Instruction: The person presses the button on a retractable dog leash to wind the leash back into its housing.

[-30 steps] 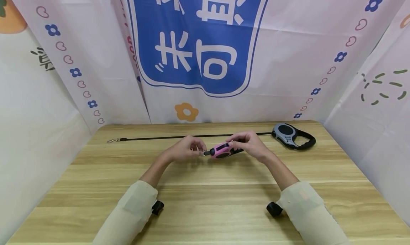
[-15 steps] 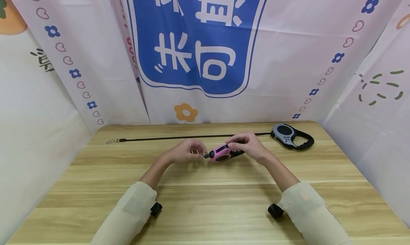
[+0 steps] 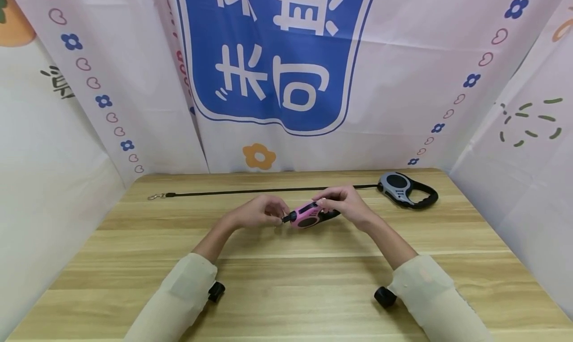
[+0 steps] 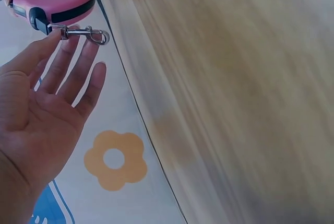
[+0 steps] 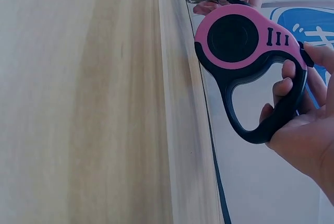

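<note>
Head view shows your left hand (image 3: 261, 213) and right hand (image 3: 346, 207) over the far half of the worktop (image 3: 268, 277), with the pink leash (image 3: 309, 215) between them, nose towards your left. Whether its underside touches the wood, you can't tell from here. Just beyond lies a grey leash (image 3: 396, 181), its black cord (image 3: 241, 192) stretched leftwards behind your hands to a metal hook (image 3: 156, 197). That cord runs close behind your right hand, so a careless sweep backwards could snag it and drag the grey leash out of place.

Left wrist view gives you the small metal clip (image 4: 78, 32) at the pink leash's nose. Your left grip is a light pinch, thumb against the clip's base end, the other fingers spread loosely. With so little held, the smooth metal could slip if you pulled harder, and any drawn cord would probably snap back.

Right wrist view shows your right grip closed round the black handle (image 5: 228, 106), fingers through its loop, thumb at the black button (image 5: 307, 56). Whether the button is pressed, you can't tell. Should it be locked, a pull would likely tug the whole leash instead of drawing cord.
</note>
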A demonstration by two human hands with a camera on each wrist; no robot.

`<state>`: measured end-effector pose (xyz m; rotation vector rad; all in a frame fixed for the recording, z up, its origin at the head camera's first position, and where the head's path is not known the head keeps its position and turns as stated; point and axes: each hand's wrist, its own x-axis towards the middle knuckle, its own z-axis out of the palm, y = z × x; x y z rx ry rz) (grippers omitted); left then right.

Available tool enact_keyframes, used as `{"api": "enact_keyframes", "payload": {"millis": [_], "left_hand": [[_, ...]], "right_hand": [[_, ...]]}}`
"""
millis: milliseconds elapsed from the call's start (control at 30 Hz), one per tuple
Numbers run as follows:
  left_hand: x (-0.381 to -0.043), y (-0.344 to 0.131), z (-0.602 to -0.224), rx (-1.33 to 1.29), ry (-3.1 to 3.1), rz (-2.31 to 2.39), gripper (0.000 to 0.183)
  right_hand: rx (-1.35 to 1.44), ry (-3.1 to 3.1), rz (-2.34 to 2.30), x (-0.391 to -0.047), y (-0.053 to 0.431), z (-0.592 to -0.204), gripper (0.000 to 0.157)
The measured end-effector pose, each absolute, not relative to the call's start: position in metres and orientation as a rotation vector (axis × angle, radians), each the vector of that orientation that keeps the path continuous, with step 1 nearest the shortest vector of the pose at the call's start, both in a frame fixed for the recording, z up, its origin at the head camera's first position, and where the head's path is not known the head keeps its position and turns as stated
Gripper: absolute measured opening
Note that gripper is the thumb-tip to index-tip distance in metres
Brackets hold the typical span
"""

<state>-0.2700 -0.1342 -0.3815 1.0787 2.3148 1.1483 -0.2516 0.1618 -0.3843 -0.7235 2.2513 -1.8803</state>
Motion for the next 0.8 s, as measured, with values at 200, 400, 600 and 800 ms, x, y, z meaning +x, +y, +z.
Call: {"api": "enact_keyframes", "payload": {"millis": [200, 400, 600, 800], "left_hand": [[-0.269, -0.137, -0.380, 1.072, 2.294, 1.168, 0.021], [-0.269, -0.146, -0.381, 1.097, 2.284, 1.167, 0.024], [-0.266, -0.159, -0.378, 1.070, 2.341, 1.123, 0.026], [-0.262, -0.177, -0.379, 1.068, 2.389, 1.108, 0.026]], "right_hand": [[-0.673, 2.261, -1.868, -0.248, 0.160, -0.382, 0.025], [-0.675, 2.261, -1.858, -0.244, 0.162, -0.381, 0.026], [-0.675, 2.244, -1.860, -0.238, 0.167, -0.382, 0.026], [-0.696, 2.248, -1.839, -0.229, 0.169, -0.383, 0.025]]}}
